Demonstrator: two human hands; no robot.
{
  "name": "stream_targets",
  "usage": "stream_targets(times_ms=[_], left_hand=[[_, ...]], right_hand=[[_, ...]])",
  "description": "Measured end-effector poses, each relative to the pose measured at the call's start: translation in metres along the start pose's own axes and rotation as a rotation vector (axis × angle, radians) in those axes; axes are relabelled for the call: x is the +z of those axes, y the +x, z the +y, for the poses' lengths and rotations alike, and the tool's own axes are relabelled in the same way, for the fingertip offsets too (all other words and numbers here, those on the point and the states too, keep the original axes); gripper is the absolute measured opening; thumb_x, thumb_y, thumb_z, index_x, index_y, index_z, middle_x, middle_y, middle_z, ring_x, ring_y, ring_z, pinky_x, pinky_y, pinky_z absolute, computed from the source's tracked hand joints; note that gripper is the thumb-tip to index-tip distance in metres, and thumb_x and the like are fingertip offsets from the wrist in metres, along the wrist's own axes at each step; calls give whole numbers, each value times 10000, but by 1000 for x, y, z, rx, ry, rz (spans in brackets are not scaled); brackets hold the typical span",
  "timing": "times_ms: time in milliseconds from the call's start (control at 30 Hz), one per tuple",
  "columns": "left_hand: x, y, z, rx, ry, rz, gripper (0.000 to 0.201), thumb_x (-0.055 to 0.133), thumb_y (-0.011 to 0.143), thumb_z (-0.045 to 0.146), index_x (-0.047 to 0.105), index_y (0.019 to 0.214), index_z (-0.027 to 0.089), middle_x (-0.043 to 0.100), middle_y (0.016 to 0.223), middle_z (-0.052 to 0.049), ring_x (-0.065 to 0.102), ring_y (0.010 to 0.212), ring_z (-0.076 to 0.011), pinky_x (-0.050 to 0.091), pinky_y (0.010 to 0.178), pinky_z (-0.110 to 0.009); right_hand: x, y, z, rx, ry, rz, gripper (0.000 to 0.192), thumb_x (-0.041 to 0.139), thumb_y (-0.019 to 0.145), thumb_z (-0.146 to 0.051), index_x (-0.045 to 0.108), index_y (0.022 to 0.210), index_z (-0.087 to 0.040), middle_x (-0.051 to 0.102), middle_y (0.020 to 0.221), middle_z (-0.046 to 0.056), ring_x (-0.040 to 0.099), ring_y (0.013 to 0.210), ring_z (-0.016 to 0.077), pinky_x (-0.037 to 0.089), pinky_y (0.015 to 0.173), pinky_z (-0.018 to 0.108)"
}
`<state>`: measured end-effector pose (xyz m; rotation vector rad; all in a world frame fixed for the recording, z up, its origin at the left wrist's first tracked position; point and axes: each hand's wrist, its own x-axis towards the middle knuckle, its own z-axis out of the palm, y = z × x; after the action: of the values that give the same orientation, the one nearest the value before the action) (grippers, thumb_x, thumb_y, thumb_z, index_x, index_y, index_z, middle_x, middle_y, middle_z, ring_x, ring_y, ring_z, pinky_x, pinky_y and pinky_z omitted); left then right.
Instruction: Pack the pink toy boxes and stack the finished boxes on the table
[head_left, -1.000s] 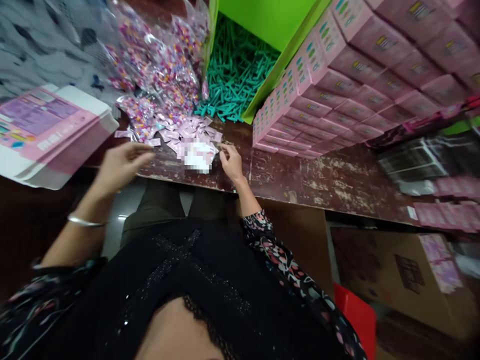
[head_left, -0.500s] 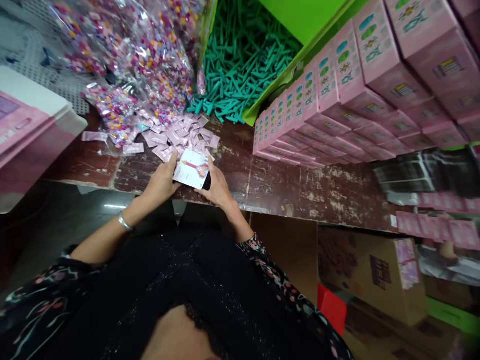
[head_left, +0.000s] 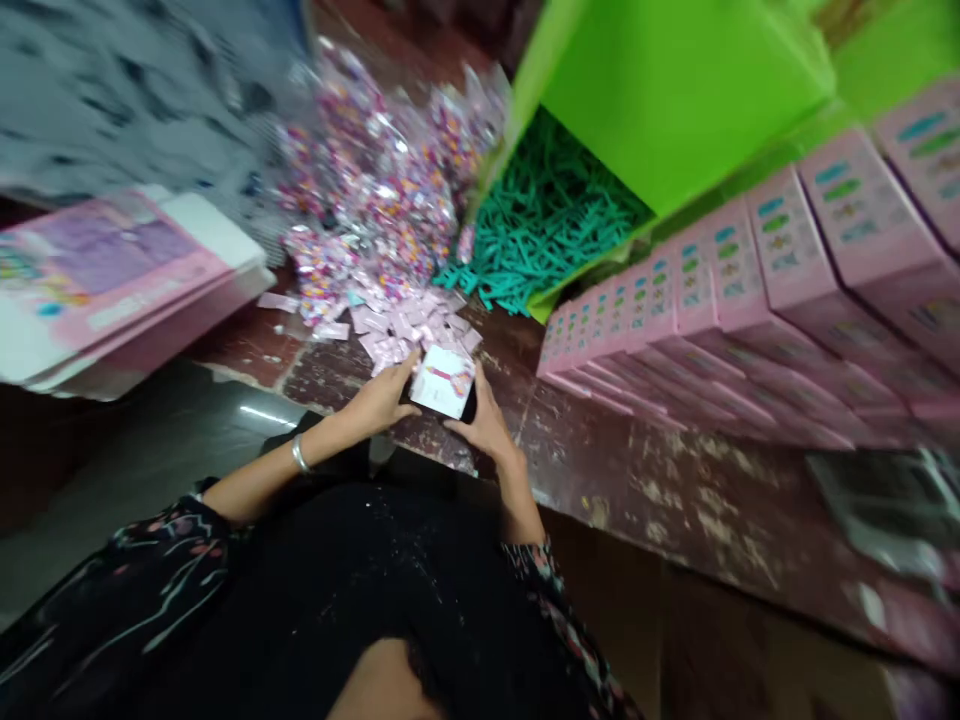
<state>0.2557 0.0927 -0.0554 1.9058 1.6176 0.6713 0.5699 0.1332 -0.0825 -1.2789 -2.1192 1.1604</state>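
Note:
My left hand [head_left: 384, 400] and my right hand [head_left: 487, 418] grip a white printed card [head_left: 441, 392] from its two sides, near the front edge of the table. A wand-like picture in pink and orange is printed on its face. Something black shows beneath the card by my right fingers; I cannot tell what it is or how many layers are held. Just beyond the card lies a loose heap of small pale-pink packets [head_left: 409, 322].
Clear bags of colourful beads [head_left: 382, 190] lie behind the packets. A green box [head_left: 720, 110] holds many teal pen-like sticks [head_left: 547, 230]. Rows of pink boxes [head_left: 750, 290] line the right side of the worn brown table [head_left: 592, 460]. Flat pink-and-white printed cartons [head_left: 142, 260] are stacked at left.
The head view has swung, so the whole scene sits further right and lower, with motion blur. Both hands keep their hold on the card, at about the same spot by the packets.

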Motion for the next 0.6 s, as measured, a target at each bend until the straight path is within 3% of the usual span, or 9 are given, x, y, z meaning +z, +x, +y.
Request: stream_targets(times_ms=[67, 133, 233, 300, 367, 433, 500, 600], left_hand=[[-49, -8, -19, -14, 76, 132, 981, 1003, 1007, 269, 528, 1861, 193, 802, 1581, -227, 774, 1456, -433, 668, 1242, -559], [-115, -28, -51, -64, 213, 380, 885, 1028, 1035, 430, 617, 1770, 157, 761, 1652, -244, 709, 1531, -448, 599, 1339, -622], [-210, -65, -108, -180, 351, 613, 1213, 1081, 867, 838, 650, 1654, 23, 721, 1660, -305, 597, 1623, -512, 424, 1445, -790], [-251, -81, -141, -253, 334, 672, 1252, 1060, 685, 1006, 746, 1435, 53, 770, 1547, -224, 545, 1696, -486, 345, 1496, -739], [-267, -85, -164, -286, 261, 626, 1094, 1020, 564, 1030, 792, 1155, 138, 817, 1260, -88, 579, 1690, -422, 377, 1479, -607], [-265, -83, -176, -271, 193, 592, 920, 983, 543, 986, 763, 962, 198, 750, 972, 0, 665, 1615, -369, 436, 1411, -540], [-254, -80, -178, -223, 155, 619, 791, 947, 602, 940, 737, 883, 231, 649, 805, 40, 741, 1518, -340, 485, 1335, -532], [-244, -81, -167, -198, 137, 640, 698, 872, 696, 934, 713, 829, 267, 534, 720, 53, 791, 1403, -328, 519, 1197, -531]], right_hand=[[1, -10, 6, 50, 66, 84, 1613, 1061, 836, -726, 134, 2050, -210, 297, 2072, 279, 355, 1942, 463, 319, 1581, 711], [5, -16, 14, 70, 155, 168, 1662, 1039, 828, -800, 73, 2051, -224, 363, 2038, 308, 410, 1914, 474, 334, 1558, 758], [13, -19, 21, 75, 243, 248, 1633, 1004, 846, -831, 70, 2045, -234, 449, 1986, 325, 487, 1871, 472, 353, 1536, 780], [17, -17, 21, 78, 265, 288, 1592, 991, 852, -826, 114, 2038, -228, 485, 1960, 328, 520, 1848, 470, 357, 1531, 781], [19, -14, 20, 82, 281, 329, 1577, 982, 848, -831, 143, 2031, -211, 512, 1938, 335, 540, 1831, 471, 363, 1525, 786], [19, -11, 19, 83, 301, 367, 1576, 968, 843, -843, 151, 2025, -195, 534, 1916, 344, 558, 1816, 473, 373, 1517, 793], [19, -9, 18, 80, 309, 391, 1557, 946, 847, -857, 160, 2021, -201, 554, 1898, 344, 584, 1795, 471, 386, 1506, 804], [21, -7, 16, 73, 269, 408, 1504, 903, 859, -881, 199, 2013, -224, 580, 1878, 342, 617, 1767, 477, 420, 1477, 829]])
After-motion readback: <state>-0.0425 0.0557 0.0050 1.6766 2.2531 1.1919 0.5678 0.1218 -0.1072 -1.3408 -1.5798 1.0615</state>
